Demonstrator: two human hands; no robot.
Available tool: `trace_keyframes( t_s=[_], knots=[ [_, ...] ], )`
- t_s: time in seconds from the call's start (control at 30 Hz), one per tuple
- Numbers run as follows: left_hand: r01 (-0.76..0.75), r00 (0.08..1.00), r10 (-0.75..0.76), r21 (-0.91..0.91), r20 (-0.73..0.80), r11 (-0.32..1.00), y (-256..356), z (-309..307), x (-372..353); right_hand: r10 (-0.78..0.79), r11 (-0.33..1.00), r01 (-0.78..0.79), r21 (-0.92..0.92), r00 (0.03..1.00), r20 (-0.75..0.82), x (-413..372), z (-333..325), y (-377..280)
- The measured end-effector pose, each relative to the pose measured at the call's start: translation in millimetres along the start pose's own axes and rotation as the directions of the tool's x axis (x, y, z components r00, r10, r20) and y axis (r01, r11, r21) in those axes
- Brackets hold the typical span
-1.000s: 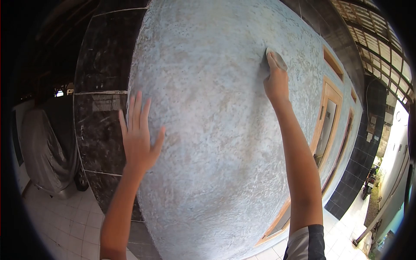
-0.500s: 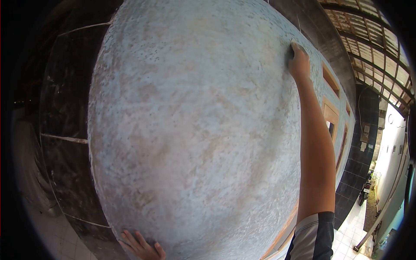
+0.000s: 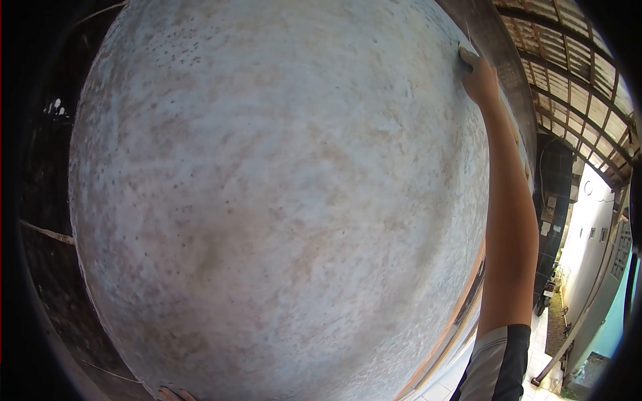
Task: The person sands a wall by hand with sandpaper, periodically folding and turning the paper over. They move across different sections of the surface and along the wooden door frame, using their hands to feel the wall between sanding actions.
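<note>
In front of me a pale blue-grey wall (image 3: 287, 200) with rough, blotchy plaster takes up most of the head view. High at its upper right edge, my right hand (image 3: 480, 77) presses on the surface with the arm stretched up. Its fingers look curled together against the plaster, and whatever is in them is hidden. Only the fingertips of my left hand (image 3: 175, 394) show at the bottom edge, lying flat on the wall's lower left part.
Dark tiles (image 3: 43, 167) with pale joints border the wall on the left. A wooden frame (image 3: 455, 321) lies beyond the lower right of the wall. Under a slatted roof (image 3: 575, 73), a passage runs past a parked motorbike (image 3: 547, 294).
My right hand has moved a little up and right along the wall. The view is closer to the wall, and my left hand has slipped mostly below the frame.
</note>
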State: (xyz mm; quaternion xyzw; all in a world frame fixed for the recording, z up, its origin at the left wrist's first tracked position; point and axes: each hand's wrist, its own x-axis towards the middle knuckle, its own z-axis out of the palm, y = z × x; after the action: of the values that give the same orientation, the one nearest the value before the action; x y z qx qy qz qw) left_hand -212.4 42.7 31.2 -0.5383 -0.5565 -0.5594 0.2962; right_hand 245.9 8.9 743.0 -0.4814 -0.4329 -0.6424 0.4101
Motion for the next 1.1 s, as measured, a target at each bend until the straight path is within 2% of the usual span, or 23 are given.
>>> trace_keyframes(
  t_s=[0.07, 0.27, 0.37, 0.43, 0.57, 0.63, 0.67, 0.77, 0.83, 0.97, 1.03, 1.1],
  knots=[
    [-0.019, 1.000, 0.019, 0.008, -0.017, 1.000, -8, 5, -1, 0.034, 0.999, -0.034, 0.003, 0.999, -0.014, -1, 0, 2],
    [-0.016, 0.999, 0.016, -0.005, -0.036, 1.000, -8, 9, -1, -0.016, 0.996, 0.019, -0.086, 0.999, 0.031, 5, -2, -11],
    [-0.013, 1.000, 0.013, -0.034, -0.021, 0.999, -6, 4, -3, 0.065, 0.996, -0.063, -0.059, 0.997, 0.034, 6, -9, -21],
    [-0.015, 0.999, 0.014, -0.056, -0.031, 0.998, -7, 4, 2, -0.019, 0.997, 0.024, -0.075, 0.998, 0.065, 4, -16, -34],
    [-0.038, 0.998, 0.036, -0.029, -0.055, 0.999, -6, 6, 2, -0.030, 1.000, 0.030, -0.003, 0.999, 0.022, 2, -5, -15],
    [-0.047, 0.996, 0.045, -0.032, -0.076, 0.998, -8, 6, 1, 0.130, 0.986, -0.125, -0.109, 0.991, 0.043, 5, -4, -23],
    [-0.037, 0.997, 0.035, -0.032, -0.062, 0.999, -8, 6, 0, 0.132, 0.986, -0.127, -0.106, 0.991, 0.036, 7, -8, -21],
    [-0.012, 0.999, 0.010, -0.040, -0.038, 0.999, -6, 3, -1, 0.018, 0.998, -0.009, -0.070, 0.990, 0.136, 4, -12, -20],
    [-0.004, 0.999, 0.002, -0.037, -0.046, 0.999, -1, 4, 2, 0.057, 0.996, -0.054, -0.064, 0.997, 0.045, 3, -5, -22],
    [-0.018, 0.995, 0.016, -0.021, -0.094, 1.000, -1, 7, 2, 0.015, 0.999, -0.012, -0.049, 0.999, 0.044, 7, -4, -7],
    [-0.035, 0.996, 0.036, 0.005, -0.086, 0.999, -5, 5, 3, -0.165, 0.986, 0.163, 0.030, 0.985, 0.058, -11, -11, 0],
    [0.022, 0.999, -0.022, -0.009, -0.045, 1.000, 2, 3, 4, -0.157, 0.988, 0.157, 0.008, 0.985, 0.072, -14, -14, -10]
  ],
)
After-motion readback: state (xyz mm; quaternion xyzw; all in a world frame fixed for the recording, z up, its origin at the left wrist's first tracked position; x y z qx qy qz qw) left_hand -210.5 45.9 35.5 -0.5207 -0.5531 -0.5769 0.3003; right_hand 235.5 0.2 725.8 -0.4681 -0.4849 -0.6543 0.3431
